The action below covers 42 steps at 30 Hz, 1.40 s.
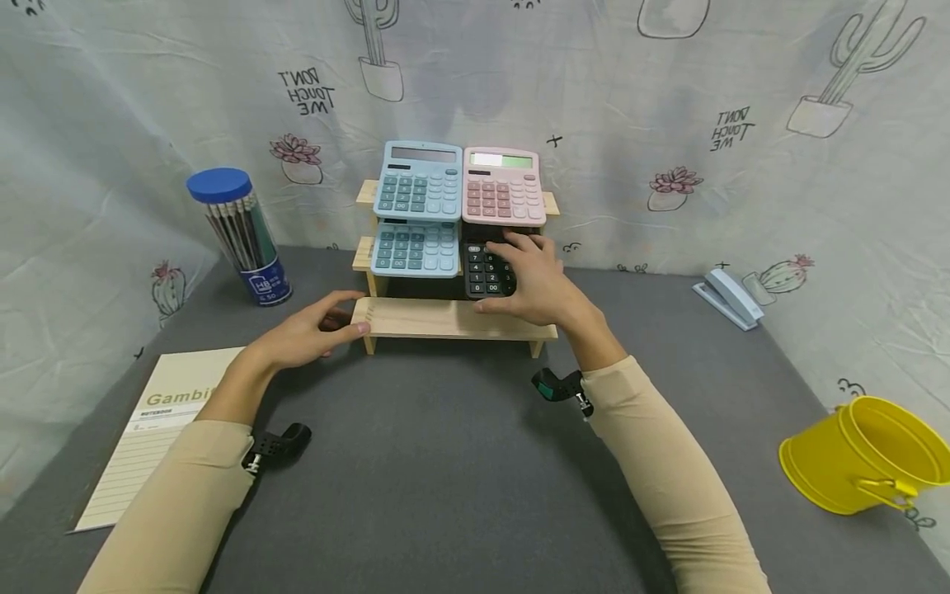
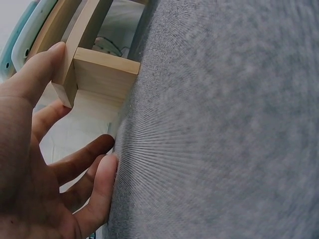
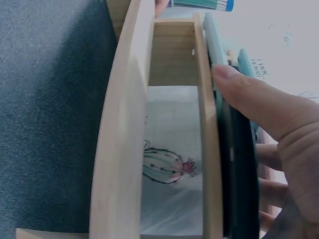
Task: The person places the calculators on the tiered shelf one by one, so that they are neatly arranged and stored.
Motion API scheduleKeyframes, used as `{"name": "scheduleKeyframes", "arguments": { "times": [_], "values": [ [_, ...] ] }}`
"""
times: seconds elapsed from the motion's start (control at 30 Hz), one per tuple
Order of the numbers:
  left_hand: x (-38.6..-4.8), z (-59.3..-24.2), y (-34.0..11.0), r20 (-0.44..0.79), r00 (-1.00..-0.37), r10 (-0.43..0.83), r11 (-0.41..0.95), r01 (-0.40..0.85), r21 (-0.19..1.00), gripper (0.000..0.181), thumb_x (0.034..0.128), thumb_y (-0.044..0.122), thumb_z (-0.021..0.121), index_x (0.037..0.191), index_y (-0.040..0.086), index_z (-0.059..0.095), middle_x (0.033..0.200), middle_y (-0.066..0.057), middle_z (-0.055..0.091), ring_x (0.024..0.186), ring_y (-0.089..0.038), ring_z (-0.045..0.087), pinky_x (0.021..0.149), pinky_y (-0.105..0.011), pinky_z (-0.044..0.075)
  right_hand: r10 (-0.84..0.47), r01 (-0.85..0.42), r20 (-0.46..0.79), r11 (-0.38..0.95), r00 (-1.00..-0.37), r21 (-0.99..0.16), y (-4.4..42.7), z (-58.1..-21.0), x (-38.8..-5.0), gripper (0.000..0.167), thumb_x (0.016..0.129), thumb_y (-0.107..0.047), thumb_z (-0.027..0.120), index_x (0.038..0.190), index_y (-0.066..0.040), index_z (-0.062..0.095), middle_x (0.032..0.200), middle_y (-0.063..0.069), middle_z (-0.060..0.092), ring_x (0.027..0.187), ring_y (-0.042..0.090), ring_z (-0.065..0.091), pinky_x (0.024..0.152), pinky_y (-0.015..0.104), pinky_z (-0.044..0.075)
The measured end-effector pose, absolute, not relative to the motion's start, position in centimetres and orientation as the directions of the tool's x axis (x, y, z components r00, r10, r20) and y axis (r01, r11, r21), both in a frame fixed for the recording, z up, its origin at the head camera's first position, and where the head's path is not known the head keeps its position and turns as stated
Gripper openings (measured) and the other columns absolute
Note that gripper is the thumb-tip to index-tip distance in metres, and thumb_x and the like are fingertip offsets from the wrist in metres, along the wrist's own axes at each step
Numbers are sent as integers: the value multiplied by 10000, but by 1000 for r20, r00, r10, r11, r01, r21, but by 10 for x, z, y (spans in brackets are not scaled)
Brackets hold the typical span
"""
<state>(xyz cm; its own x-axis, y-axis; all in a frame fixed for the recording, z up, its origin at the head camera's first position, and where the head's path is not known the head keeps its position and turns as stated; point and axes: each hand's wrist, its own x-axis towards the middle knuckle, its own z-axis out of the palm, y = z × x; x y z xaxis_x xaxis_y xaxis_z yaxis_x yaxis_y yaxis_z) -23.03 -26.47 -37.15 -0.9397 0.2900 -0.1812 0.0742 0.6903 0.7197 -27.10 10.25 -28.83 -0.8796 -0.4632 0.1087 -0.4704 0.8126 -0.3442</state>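
A stepped wooden stand [image 1: 445,318] holds calculators on its upper two tiers. My left hand [image 1: 306,333] pinches the left end of the lowest board between thumb and index finger; its other fingers spread near the tabletop in the left wrist view. On the middle tier, at the right, a black calculator [image 1: 484,274] leans back. My right hand [image 1: 538,282] grips it, thumb at the lower edge and fingers toward the top, covering its right part. Beside it leans a light blue calculator [image 1: 416,249]. Above them sit another blue calculator [image 1: 419,181] and a pink calculator [image 1: 505,188].
A blue-lidded tub of pencils [image 1: 241,235] stands at the back left. In front of it lies a notebook [image 1: 159,437], partly under my left arm. To the right are a light blue stapler [image 1: 729,299] and a yellow bucket [image 1: 824,462]. A patterned cloth [image 1: 594,99] hangs behind.
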Motion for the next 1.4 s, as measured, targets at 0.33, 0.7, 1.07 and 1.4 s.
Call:
{"name": "scheduleKeyframes", "arguments": {
  "times": [0.33, 0.7, 1.07, 1.4],
  "values": [
    [-228, -373, -261, -189, -940, 283, 697, 67, 714, 803, 984, 634, 576, 1617, 263, 252, 1540, -268, 419, 1321, -435, 501, 828, -425, 558, -440, -518, 276, 766, -854, -380, 106, -307, -278, 862, 799, -536, 859, 1502, -152, 541, 1594, 133, 407, 1450, 418, 274, 1179, 570, 255],
    [-227, -376, -262, -182, -943, 280, 691, 66, 720, 793, 982, 625, 588, 1609, 263, 266, 1529, -268, 429, 1302, -428, 511, 820, -417, 556, -477, -553, 280, 730, -833, -402, 107, -312, -283, 762, 894, -444, 789, 1518, -106, 510, 1602, 137, 382, 1472, 418, 227, 1181, 561, 260],
    [-226, -382, -261, -168, -946, 279, 684, 73, 726, 778, 984, 612, 596, 1604, 265, 280, 1522, -267, 443, 1318, -433, 508, 811, -412, 562, -485, -559, 279, 717, -829, -415, 109, -317, -290, 778, 888, -467, 801, 1513, -102, 515, 1574, 145, 406, 1438, 405, 268, 1166, 545, 276],
    [-230, -383, -260, -180, -943, 279, 693, 68, 718, 789, 983, 621, 589, 1610, 266, 266, 1528, -274, 434, 1301, -432, 520, 797, -404, 563, -485, -554, 269, 732, -832, -396, 109, -316, -294, 775, 889, -474, 800, 1506, -100, 519, 1568, 136, 419, 1432, 397, 289, 1175, 534, 260]
  ]
}}
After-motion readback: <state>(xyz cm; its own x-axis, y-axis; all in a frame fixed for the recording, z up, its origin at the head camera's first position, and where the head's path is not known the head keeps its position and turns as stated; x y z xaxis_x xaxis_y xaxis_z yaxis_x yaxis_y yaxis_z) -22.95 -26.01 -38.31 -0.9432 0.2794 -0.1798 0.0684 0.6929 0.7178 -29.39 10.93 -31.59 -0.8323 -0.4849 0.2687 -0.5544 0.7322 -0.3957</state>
